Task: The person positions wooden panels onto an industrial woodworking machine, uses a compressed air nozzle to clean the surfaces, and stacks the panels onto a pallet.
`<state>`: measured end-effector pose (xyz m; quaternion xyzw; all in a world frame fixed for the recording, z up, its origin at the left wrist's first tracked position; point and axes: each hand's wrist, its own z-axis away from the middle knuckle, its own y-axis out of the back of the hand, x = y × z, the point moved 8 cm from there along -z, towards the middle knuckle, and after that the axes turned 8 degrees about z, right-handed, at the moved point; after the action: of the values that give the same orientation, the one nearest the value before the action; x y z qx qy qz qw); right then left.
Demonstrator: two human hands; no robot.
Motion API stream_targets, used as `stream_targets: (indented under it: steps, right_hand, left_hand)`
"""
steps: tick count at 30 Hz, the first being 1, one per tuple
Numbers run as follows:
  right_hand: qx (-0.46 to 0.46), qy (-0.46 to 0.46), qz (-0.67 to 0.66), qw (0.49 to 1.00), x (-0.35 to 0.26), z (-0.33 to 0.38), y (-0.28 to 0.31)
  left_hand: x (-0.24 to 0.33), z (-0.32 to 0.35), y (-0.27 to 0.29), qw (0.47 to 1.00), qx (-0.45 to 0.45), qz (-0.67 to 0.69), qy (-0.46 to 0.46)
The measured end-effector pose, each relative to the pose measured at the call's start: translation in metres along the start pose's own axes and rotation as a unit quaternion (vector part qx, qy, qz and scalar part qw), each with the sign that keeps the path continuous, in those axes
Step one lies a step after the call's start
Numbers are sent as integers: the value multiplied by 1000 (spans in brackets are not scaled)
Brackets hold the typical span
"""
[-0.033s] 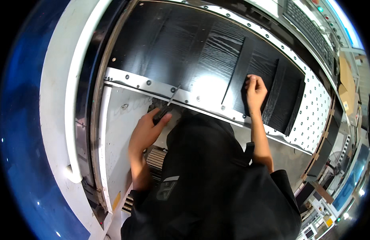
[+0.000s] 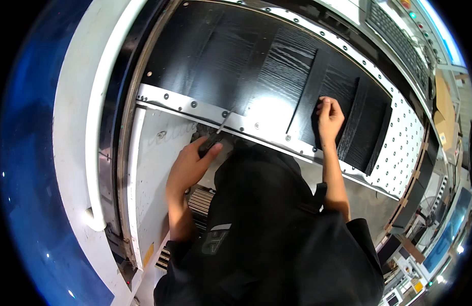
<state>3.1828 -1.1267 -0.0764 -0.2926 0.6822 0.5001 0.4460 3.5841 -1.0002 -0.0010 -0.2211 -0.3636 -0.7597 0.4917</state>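
Observation:
My left hand [image 2: 190, 159] is wrapped round a screwdriver-like tool [image 2: 210, 141] with a dark handle and a thin metal shaft. Its tip reaches over the white edge strip [image 2: 208, 109] of the machine bed, toward a glossy black wood-grain panel [image 2: 220, 56]. To the right, my right hand [image 2: 330, 118] is closed above the dark surface, between two raised black strips. Its curled fingers hide whatever they hold, if anything. The nearer black strip [image 2: 308, 84] runs just left of that hand, and another black strip [image 2: 354, 109] lies to its right.
A white perforated plate [image 2: 401, 148] forms the bed's right end. On the left, a white tubular rail [image 2: 96, 132] curves beside the blue machine body [image 2: 29, 168]. A keyboard [image 2: 396, 43] sits at the far right, with a cardboard box [image 2: 444, 112] beyond the bed.
The whole scene has shifted slightly to the right in the picture. Both hands keep nearly the same pose, the left still round its tool.

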Motion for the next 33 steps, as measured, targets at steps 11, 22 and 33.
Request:
stream_targets:
  steps: [11, 22, 33]
  right_hand:
    - [16, 15, 39, 999, -5, 0, -2]
    - [28, 9, -3, 1000, -4, -2, -3]
    - [3, 19, 33, 999, 1, -2, -6]
  left_hand:
    - [71, -76, -3, 981, 85, -56, -164]
    - [81, -55, -67, 924, -208, -60, -315]
    - [-40, -10, 85, 988, 137, 68, 0]
